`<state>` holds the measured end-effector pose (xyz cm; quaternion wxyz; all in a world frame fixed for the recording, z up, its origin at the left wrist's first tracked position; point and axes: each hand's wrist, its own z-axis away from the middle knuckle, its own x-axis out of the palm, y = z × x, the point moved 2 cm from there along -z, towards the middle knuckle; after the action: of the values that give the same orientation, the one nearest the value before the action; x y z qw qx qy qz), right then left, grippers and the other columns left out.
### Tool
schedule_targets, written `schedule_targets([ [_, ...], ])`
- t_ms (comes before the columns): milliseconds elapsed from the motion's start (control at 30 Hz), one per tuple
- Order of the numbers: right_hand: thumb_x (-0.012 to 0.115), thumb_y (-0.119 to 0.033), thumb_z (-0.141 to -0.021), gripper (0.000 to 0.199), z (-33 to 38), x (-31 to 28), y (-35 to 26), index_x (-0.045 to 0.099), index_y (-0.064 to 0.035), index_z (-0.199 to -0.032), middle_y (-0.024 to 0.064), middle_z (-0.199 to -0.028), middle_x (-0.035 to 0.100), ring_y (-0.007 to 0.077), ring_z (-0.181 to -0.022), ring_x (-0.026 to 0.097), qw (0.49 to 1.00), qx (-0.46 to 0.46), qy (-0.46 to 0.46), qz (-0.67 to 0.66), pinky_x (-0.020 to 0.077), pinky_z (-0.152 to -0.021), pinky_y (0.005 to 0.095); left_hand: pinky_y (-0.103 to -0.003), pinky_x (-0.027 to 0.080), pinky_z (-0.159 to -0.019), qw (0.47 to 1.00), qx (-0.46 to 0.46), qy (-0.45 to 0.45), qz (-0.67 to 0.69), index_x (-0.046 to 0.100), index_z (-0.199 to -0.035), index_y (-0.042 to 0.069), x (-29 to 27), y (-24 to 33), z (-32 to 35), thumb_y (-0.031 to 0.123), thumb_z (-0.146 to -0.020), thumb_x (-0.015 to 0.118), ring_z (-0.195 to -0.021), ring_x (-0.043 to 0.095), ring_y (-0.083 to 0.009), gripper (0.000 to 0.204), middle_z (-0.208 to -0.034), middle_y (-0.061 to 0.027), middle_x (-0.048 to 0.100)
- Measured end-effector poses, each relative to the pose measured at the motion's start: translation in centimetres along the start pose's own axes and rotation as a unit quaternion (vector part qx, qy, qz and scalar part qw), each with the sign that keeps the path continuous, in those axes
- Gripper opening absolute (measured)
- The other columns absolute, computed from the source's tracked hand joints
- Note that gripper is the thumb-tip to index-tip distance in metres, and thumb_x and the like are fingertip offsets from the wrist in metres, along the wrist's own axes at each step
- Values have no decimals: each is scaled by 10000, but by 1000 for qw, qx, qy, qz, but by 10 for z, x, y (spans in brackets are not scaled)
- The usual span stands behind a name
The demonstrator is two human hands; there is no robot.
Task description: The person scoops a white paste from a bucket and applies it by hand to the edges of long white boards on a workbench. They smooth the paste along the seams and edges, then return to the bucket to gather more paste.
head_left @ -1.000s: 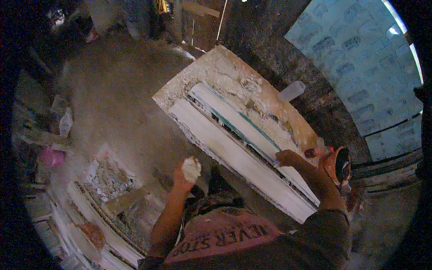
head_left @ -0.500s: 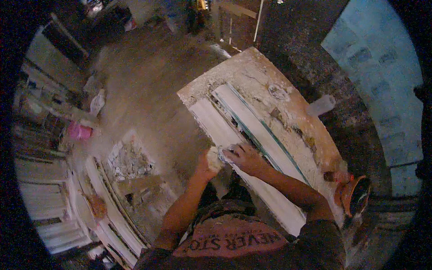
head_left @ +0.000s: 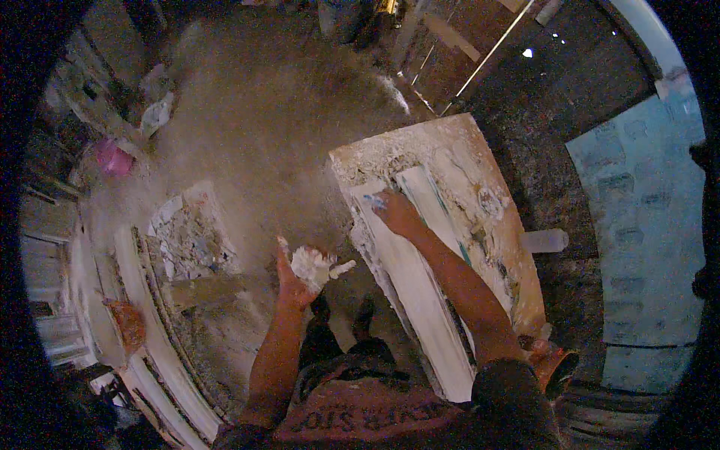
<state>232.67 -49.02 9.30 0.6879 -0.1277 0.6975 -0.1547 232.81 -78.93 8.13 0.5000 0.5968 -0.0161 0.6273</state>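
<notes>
The left hand (head_left: 295,289), palm up and fingers spread beneath white paste (head_left: 310,266), is best held level beside the board (head_left: 480,139); the right hand (head_left: 394,212), arm outstretched, is at the far end of the white strip (head_left: 420,300), grip indeterminable, where light, even pressure appears advisable.

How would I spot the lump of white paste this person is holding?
Find the big slanting brown board, right of centre and smeared with white. Just left of it is the person's left hand, thumb spread. In it sits the lump of white paste, rough and irregular, unlike the long straight white strip on the board.
</notes>
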Motion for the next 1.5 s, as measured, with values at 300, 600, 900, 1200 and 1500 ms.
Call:
schedule_targets([
  [300,664,-223,-893,288,-68,24,2,665,-50,-1124,145,-1144,642,350,-1037,655,992,-39,-54,105,544,-895,475,-516,537,-827,985,-126,48,-104,588,-1263,82,-26,20,10,392,-909,601,-842,652,-307,472,-893,-132,655],
  [600,659,-177,-876,248,-52,34,11,699,-129,-1116,111,-1095,624,321,-994,668,979,-120,-98,134,570,-800,449,-487,566,-832,944,-222,-6,244,620,-1184,38,-30,7,-15,350,-926,566,-957,678,-327,408,-1090,-156,688],
  [900,710,-197,-838,258,3,-6,-43,683,-48,-1047,139,-1056,617,354,-1005,654,983,-34,-176,50,540,-855,467,-516,534,-971,940,-238,-6,244,637,-1225,43,-24,-63,-51,401,-970,419,-1053,675,-340,491,-1162,-162,694],
  [1200,600,-93,-874,489,42,-17,-94,540,-87,-1359,165,-1255,562,360,-1164,572,973,-106,-147,145,487,-1005,439,-459,544,-954,860,152,-41,-485,644,-1165,37,-87,-81,-114,311,-1001,406,-1039,668,-319,399,-1120,-134,703],
  [1500,668,-114,-846,346,-36,10,-22,606,-56,-1181,147,-1155,579,362,-1055,616,986,-76,26,148,539,-893,454,-430,510,-991,993,-68,97,25,659,-1178,65,-64,-126,-114,272,-978,514,-1032,665,-294,321,-1114,-97,702],
])
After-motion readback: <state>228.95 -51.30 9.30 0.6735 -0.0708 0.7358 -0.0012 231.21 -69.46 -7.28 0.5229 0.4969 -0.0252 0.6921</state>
